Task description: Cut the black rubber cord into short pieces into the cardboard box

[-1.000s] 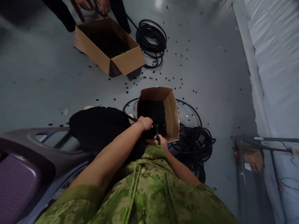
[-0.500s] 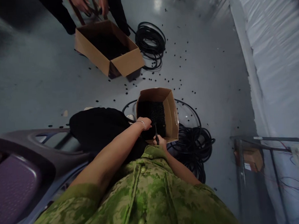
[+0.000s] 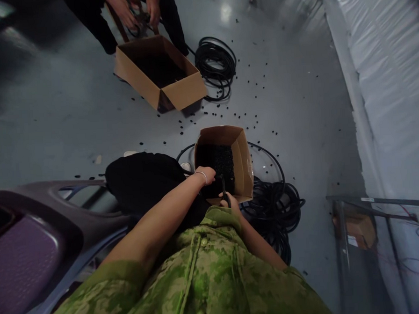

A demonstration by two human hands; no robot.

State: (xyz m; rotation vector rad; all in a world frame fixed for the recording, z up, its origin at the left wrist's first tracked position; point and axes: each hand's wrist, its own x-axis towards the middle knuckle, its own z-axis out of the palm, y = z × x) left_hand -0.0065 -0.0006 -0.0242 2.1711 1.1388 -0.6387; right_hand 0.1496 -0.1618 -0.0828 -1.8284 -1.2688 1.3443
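Note:
My left hand [image 3: 206,173], with a thin bracelet on the wrist, reaches over the near rim of a small cardboard box [image 3: 244,162] filled with small black pieces [image 3: 219,162]. Its fingers curl down into the box and are partly hidden. My right hand [image 3: 230,202] sits just below the box's near edge, closed on a black tool or tube end [image 3: 224,189] that points up into the box. A coil of black hose [image 3: 275,205] lies on the floor right of the box.
A second person stands at the top, hands [image 3: 131,13] over a larger cardboard box [image 3: 178,90], with another hose coil [image 3: 216,65] beside it. Small black pieces [image 3: 242,115] litter the grey floor. A plastic chair [image 3: 41,231] is at left, a metal rack [image 3: 360,224] at right.
The view has shifted slightly. My hands stay at the small box; the right hand has dropped a little. The other person's hands have moved at the far box.

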